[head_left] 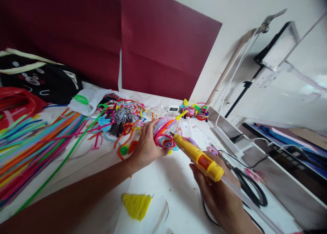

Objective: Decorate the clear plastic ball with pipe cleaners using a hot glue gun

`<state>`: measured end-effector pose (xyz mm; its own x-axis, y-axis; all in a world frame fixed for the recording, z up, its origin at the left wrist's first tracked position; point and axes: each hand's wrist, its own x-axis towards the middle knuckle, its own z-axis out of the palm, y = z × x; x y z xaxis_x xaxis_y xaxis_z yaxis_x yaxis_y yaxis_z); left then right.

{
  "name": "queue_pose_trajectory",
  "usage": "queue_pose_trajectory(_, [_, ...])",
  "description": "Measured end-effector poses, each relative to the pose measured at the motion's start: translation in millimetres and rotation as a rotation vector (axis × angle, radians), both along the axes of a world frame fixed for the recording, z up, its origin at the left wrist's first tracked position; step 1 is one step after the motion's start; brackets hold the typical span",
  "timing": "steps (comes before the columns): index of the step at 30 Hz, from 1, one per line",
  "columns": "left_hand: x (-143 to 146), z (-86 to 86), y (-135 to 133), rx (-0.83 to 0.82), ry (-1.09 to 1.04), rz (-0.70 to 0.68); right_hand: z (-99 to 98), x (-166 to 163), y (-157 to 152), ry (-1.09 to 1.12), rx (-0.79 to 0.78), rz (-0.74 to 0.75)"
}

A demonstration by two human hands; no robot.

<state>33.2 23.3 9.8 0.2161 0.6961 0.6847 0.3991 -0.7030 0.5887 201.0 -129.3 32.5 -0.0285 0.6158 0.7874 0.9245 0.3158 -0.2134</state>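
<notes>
My left hand (146, 146) is closed around a clear ball (165, 132) wrapped in coils of pink, orange and blue pipe cleaner, held just above the white table (163, 183). My right hand (217, 189) grips a yellow glue gun (198, 155) with an orange trigger. Its nozzle touches the right side of the ball. A clear glue stick (242, 195) pokes out of the gun's back end.
A large pile of coloured pipe cleaners (33, 145) lies at the left, with cut scraps (120, 120) further back. A yellow fuzzy cone (136, 205) sits near me. Black scissors (249, 186) lie at the right. Two finished colourful balls (195, 111) stand at the back.
</notes>
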Motion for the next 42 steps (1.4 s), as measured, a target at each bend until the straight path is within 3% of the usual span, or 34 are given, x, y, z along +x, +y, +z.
queue_pose_trajectory(4, [1.7, 2.0, -4.1, 0.03, 0.014, 0.019, 4.1, -1.0, 5.6, -0.176, 0.067, -0.038])
queue_pose_trajectory(14, [4.9, -0.6, -8.9, 0.012, 0.005, 0.006, -1.3, 3.8, 9.4, -0.278, 0.115, 0.0])
queue_pose_trajectory(42, [7.2, -8.2, -9.3, 0.016, -0.019, -0.052, -3.3, 5.3, 12.4, -0.336, 0.107, 0.036])
